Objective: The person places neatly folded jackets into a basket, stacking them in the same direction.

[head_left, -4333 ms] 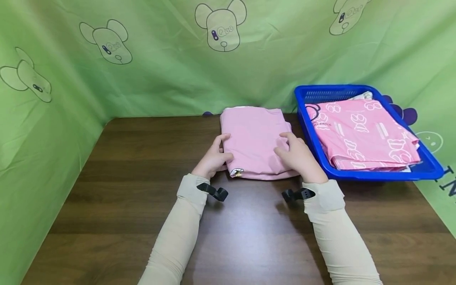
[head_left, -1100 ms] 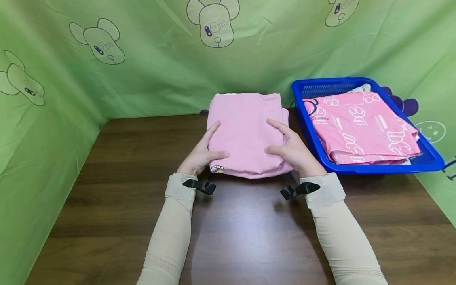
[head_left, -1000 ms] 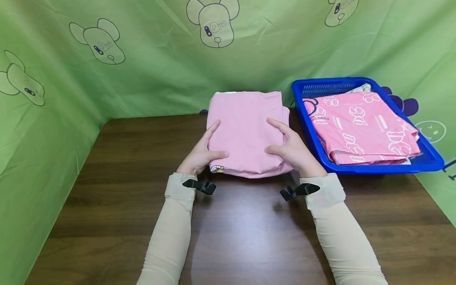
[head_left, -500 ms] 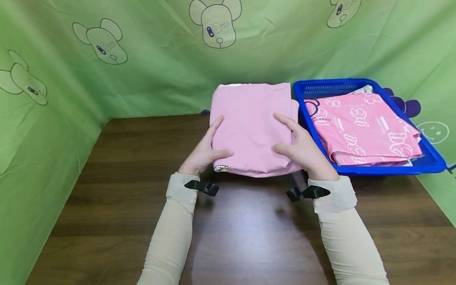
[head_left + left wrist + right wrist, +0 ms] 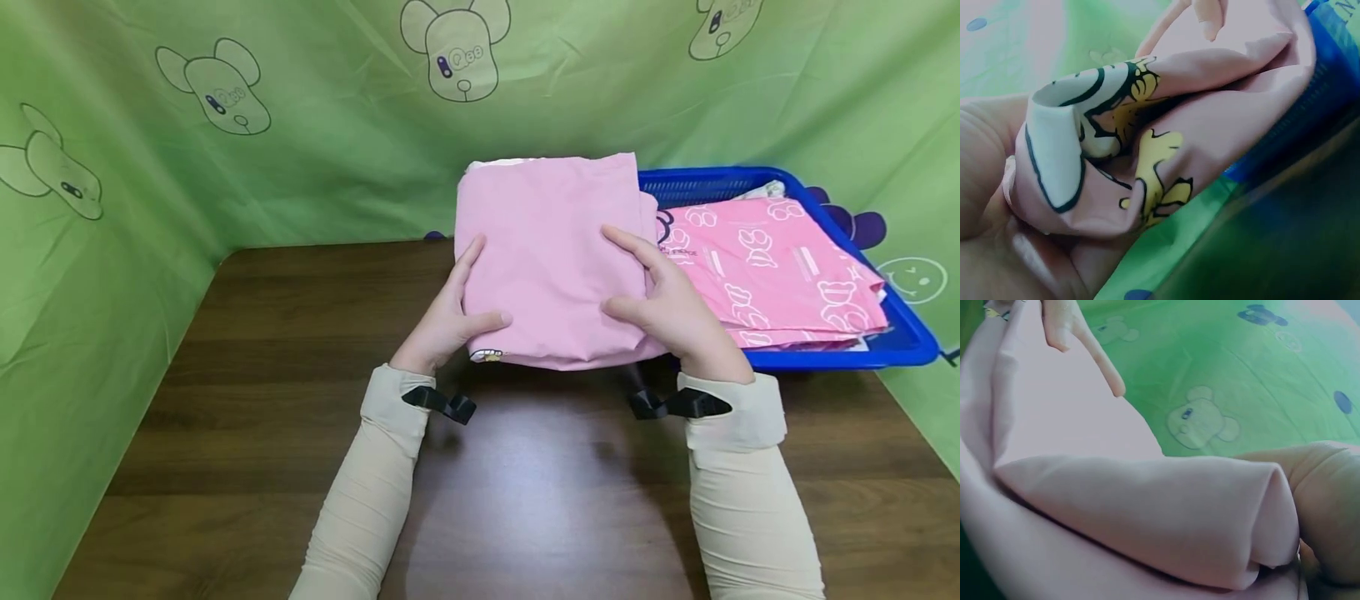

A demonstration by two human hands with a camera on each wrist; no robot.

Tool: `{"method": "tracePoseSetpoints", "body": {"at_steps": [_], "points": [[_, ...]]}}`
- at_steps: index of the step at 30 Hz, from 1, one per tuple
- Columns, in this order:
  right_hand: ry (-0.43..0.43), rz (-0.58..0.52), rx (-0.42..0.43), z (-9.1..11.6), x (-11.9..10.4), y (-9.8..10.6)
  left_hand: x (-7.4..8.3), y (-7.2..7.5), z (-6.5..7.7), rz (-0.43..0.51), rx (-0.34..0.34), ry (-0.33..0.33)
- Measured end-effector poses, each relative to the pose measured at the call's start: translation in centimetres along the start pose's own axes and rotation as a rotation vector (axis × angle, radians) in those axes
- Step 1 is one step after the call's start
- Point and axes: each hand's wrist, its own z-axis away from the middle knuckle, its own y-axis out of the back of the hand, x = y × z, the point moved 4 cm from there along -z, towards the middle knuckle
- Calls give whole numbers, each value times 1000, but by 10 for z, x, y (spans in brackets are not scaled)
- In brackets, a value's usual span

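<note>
A folded pink cloth is held between both hands, raised off the table, its right edge overlapping the basket in the head view. My left hand grips the left side, thumb and index finger on top, other fingers hidden beneath. On the right side my right hand holds it the same way. In the left wrist view, the folded edge of the cloth shows a white and yellow cartoon print with black outlines. Plain pink layers of the cloth hang in soft folds in the right wrist view.
A blue plastic basket stands at the back right, holding folded pink printed fabric with white patterns. Green curtain with bear-head drawings encloses the back and sides of the brown wooden table.
Both hands have taken the folded pink cloth up off the table. Over the last second it has moved up and right, now covering the basket's left rim in the head view.
</note>
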Motion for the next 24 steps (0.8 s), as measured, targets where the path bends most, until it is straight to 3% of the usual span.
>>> {"method": "tracePoseSetpoints", "body": {"at_steps": [7, 13, 24], "points": [[-21, 22, 3, 4, 0, 16, -1, -13, 1, 5, -43, -12], [-28, 14, 4, 7, 4, 31, -3, -26, 1, 72, -122, -45], [-2, -131, 5, 10, 12, 51, -7, -49, 0, 152, -158, -49]]}}
